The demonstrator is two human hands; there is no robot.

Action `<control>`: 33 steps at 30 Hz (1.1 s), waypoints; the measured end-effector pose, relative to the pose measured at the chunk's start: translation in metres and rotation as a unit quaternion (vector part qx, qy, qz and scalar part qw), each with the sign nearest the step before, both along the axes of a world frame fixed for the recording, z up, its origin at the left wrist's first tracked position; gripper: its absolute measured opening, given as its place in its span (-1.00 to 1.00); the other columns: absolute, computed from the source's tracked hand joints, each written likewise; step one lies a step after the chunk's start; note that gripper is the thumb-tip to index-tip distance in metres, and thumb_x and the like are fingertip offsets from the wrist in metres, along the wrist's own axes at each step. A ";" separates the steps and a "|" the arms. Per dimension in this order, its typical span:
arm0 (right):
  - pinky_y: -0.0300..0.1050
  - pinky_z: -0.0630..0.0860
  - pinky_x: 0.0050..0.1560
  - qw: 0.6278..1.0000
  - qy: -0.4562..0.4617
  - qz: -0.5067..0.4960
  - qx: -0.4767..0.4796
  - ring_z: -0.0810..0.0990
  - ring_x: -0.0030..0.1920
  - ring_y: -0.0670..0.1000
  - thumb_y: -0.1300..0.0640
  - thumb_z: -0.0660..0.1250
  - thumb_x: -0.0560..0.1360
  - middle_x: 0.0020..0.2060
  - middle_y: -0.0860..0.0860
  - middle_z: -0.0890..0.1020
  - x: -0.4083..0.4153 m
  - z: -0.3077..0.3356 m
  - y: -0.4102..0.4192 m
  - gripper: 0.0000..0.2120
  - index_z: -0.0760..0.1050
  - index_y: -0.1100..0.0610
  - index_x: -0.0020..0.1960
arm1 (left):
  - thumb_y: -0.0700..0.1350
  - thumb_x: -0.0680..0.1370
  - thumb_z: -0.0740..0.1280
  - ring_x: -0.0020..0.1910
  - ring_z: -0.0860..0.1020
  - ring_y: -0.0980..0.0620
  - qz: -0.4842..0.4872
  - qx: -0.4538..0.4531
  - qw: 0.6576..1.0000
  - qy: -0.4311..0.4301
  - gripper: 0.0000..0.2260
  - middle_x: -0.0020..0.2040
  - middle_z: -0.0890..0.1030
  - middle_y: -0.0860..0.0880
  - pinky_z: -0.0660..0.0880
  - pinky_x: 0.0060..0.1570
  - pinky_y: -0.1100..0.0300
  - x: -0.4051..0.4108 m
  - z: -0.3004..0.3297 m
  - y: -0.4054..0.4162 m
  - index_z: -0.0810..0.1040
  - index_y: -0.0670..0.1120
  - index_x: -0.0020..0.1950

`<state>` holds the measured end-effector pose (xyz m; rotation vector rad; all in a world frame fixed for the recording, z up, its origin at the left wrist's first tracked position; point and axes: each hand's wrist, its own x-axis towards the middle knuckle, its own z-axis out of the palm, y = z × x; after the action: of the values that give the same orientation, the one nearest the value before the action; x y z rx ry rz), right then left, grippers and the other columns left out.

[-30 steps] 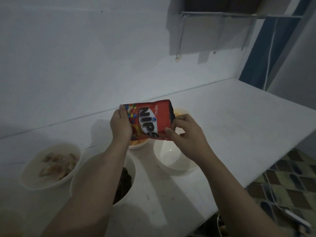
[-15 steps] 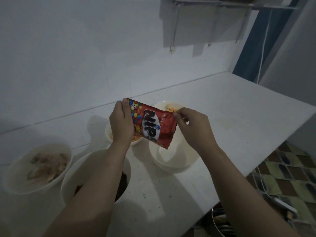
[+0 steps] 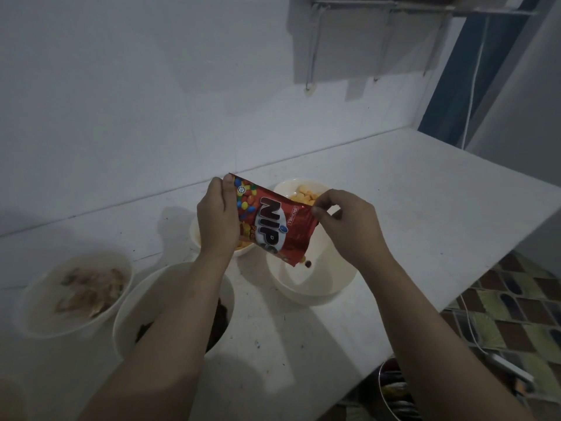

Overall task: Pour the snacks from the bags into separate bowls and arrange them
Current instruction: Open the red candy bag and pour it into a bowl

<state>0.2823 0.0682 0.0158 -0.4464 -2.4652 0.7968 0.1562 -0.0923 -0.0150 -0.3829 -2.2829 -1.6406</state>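
A red Nips candy bag [image 3: 273,223] hangs tilted, its open lower corner over a white bowl [image 3: 315,287]. My left hand [image 3: 217,220] grips the bag's upper left edge. My right hand [image 3: 346,226] pinches its upper right corner. A dark candy [image 3: 308,264] is dropping from the opening into the bowl. Behind the bag stands a bowl of yellow snacks [image 3: 303,192], and another bowl with orange snacks [image 3: 243,249] is partly hidden by my left hand.
On the white counter [image 3: 409,214] a bowl of pale brown pieces [image 3: 79,293] sits at the left, and a bowl of dark snacks [image 3: 170,311] lies under my left forearm. The counter's edge runs diagonally at the right, above a tiled floor with a cable.
The bag has tipped further, its open corner now pointing down over the empty bowl, and a candy has begun to fall out. Both hands shifted slightly with it.
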 end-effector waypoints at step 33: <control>-0.42 0.32 -0.22 0.999 -0.037 -0.018 -0.012 0.47 -0.22 -0.22 0.13 0.32 0.58 -0.19 -0.16 0.54 0.012 -0.004 0.004 -0.94 0.57 0.05 -0.03 | 0.20 0.61 0.02 -0.18 0.59 0.16 -0.049 -0.016 0.998 0.030 -0.63 -0.23 0.53 0.10 0.53 -0.21 0.32 0.008 0.005 0.003 0.39 -0.07 -0.05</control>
<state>0.2942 0.0726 0.0116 -0.5361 -2.5113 0.8106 0.1647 -0.0893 -0.0098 -0.5521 -2.2817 -1.6182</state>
